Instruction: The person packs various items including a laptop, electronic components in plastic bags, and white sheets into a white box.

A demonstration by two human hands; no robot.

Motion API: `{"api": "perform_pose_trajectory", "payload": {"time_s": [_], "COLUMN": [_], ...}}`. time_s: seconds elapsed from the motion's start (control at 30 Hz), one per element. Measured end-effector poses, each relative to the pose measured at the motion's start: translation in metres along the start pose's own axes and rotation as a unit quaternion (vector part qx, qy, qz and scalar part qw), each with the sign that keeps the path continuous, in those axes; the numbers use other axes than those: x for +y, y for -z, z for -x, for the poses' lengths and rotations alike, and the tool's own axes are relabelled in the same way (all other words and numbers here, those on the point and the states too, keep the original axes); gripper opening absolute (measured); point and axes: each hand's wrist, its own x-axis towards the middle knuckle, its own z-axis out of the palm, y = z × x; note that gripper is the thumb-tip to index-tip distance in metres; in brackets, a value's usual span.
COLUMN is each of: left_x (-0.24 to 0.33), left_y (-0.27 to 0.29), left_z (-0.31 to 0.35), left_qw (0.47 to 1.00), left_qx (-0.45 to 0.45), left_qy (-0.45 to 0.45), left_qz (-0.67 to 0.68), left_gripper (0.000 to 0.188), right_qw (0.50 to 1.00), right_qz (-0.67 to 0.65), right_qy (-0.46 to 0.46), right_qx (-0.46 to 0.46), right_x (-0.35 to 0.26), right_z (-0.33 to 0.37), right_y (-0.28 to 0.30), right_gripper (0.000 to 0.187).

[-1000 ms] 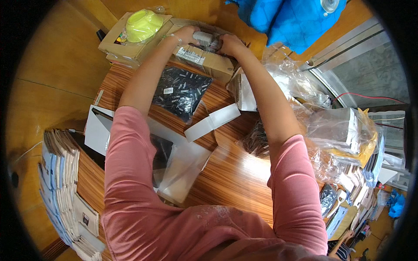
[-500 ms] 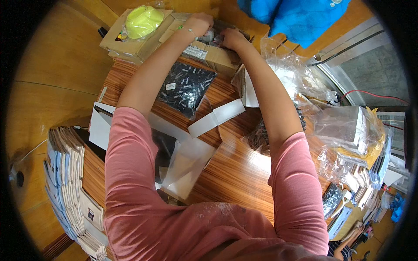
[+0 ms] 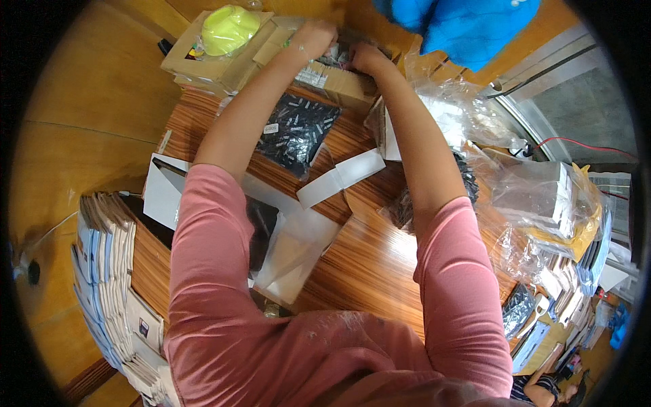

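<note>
Both my arms stretch to the far side of the table, over an open cardboard box (image 3: pixel 344 83). My left hand (image 3: pixel 314 39) dips into it with the fingers bent down, slightly blurred and mostly out of sight. Close to its right, my right hand (image 3: pixel 367 58) reaches in at the box's right end, its fingers curled and hidden among the contents. Between the hands lie small, partly clear-wrapped items (image 3: pixel 334 54) that I cannot make out. In front of the box lies a clear bag of small black pieces with white marks (image 3: pixel 298 132).
A folded white strip (image 3: pixel 339 180) and a translucent sheet (image 3: pixel 291 254) lie on the wood-grain table (image 3: pixel 369 271). A yellow-green bagged item (image 3: pixel 230 30) rests on cardboard at far left. Stacked packets (image 3: pixel 105 271) stand left; plastic-wrapped goods (image 3: pixel 532 200) crowd the right. Blue cloth (image 3: pixel 468 27) hangs above.
My left hand has shifted slightly to the right and my right hand a little within the box. The whole view has moved slightly. Neither hand has come out with anything.
</note>
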Motion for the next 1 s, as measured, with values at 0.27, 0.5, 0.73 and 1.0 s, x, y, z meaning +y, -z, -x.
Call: {"api": "perform_pose_trajectory", "payload": {"time_s": [0.27,0.5,0.73,1.0], "left_x": [0.004,0.055,0.017,-0.009], "left_y": [0.025,0.007,0.042,-0.010], "left_z": [0.012,0.023,0.001,0.042], "left_qw": [0.974,0.900,0.910,0.933], "left_qx": [-0.196,-0.363,-0.340,-0.321], "left_qy": [0.100,0.234,0.151,0.161], "left_qz": [0.056,0.059,0.183,0.027], "left_gripper": [0.034,0.090,0.069,0.094], "right_qw": [0.995,0.985,0.979,0.991], "right_qz": [0.043,0.107,0.200,0.070], "right_qy": [0.025,0.030,-0.028,-0.080], "right_qx": [0.084,0.133,-0.040,0.079], "right_x": [-0.035,-0.025,-0.024,-0.052], "right_z": [0.027,0.064,0.067,0.079], "right_y": [0.025,0.060,0.046,0.088], "right_gripper": [0.035,0.026,0.034,0.026]}}
